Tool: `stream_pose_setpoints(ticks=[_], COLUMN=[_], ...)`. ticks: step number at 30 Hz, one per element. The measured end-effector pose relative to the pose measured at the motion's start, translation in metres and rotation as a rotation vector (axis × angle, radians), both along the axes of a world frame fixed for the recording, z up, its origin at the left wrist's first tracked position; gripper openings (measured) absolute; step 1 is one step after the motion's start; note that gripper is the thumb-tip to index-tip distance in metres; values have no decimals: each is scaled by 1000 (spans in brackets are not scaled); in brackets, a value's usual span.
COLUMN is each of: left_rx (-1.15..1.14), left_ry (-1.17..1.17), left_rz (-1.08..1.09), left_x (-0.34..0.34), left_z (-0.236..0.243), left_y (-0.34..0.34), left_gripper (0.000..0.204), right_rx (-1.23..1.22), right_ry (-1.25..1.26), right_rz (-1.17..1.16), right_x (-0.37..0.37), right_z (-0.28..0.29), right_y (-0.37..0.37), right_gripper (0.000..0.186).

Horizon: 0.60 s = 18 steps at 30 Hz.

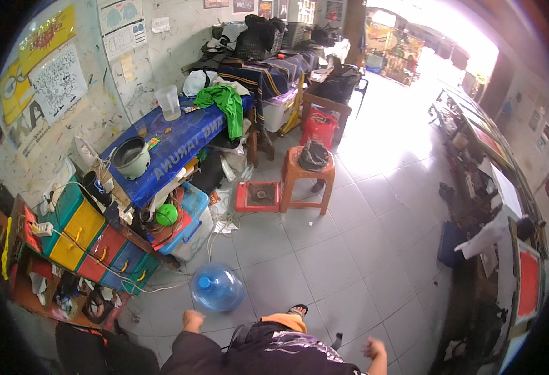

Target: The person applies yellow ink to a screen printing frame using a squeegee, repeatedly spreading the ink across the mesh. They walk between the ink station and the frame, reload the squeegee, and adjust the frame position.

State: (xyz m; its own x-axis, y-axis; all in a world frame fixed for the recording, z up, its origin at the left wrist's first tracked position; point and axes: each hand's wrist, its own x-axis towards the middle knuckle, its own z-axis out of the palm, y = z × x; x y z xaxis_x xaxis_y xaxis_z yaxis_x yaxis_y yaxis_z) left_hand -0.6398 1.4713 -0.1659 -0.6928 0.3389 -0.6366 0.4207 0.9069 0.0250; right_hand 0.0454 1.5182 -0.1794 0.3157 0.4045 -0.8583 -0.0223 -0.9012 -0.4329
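My left hand (193, 320) hangs low in front of me with its fingers curled in, and nothing shows in it. Just beyond it a large clear blue water jug (217, 287) rests on the tiled floor, apart from the hand as far as I can see. Out to my right, my right hand (374, 348) is held away from the body, its fingers loosely bent and apart, with nothing in them. One sandalled foot (299, 310) is forward on the tiles.
An orange stool (307, 179) with a black bag on top stands ahead, beside a red portable stove (257, 196). Left are a blue-covered table (162, 169) and coloured drawers (77, 230). A cable (162, 289) trails near the jug. Framed screens (528, 284) line the right.
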Motion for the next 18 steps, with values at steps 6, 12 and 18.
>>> stream_pose_setpoints(ticks=[6,12,18], left_rx=[224,411,404], left_ry=[-108,-183,-161], left_rz=[-325,-351,-266], left_x=[105,265,368], left_z=[3,86,47], left_y=[238,485,603], left_gripper=[54,55,55], right_rx=[-129,-88,-183], right_ry=[-101,-131,-195], right_rz=[23,-89,-156], right_x=[16,79,191], right_z=[35,32,31], right_y=[46,169,271], right_gripper=[28,23,20])
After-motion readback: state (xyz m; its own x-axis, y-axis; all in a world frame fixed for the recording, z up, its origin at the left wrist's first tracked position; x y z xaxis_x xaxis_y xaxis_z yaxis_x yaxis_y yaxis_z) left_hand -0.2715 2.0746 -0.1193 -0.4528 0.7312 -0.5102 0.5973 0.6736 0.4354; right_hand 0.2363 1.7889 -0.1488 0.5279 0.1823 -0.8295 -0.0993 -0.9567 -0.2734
